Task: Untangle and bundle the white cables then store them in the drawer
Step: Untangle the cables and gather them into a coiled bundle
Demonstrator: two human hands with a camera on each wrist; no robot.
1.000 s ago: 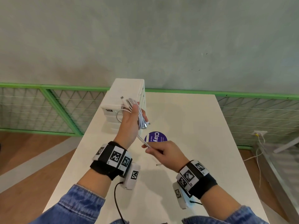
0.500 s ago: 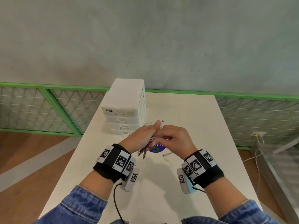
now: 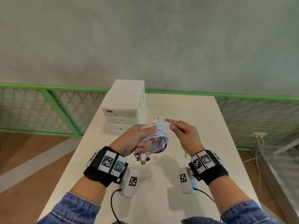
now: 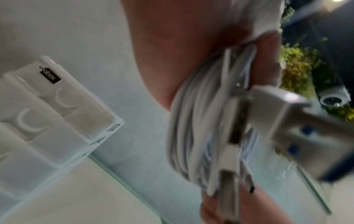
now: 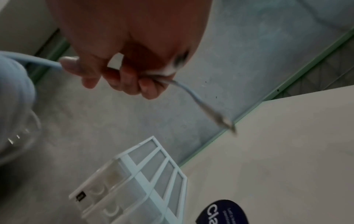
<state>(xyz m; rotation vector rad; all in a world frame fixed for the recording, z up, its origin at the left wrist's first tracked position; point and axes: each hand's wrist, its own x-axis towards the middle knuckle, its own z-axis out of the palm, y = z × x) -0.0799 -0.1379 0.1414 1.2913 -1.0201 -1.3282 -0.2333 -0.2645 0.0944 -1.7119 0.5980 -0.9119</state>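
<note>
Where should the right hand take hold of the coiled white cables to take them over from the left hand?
Likely the bare outer arc of the coiled white cables, coming from the right hand's own side. The left hand wraps the near side, and the plugs dangle below, so fingers curled round all strands there should keep the loops together.

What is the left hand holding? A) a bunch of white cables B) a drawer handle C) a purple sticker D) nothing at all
A: the left hand grips a coiled bundle of white cables, with plugs dangling below it, while the right hand pinches one loose cable end.
</note>
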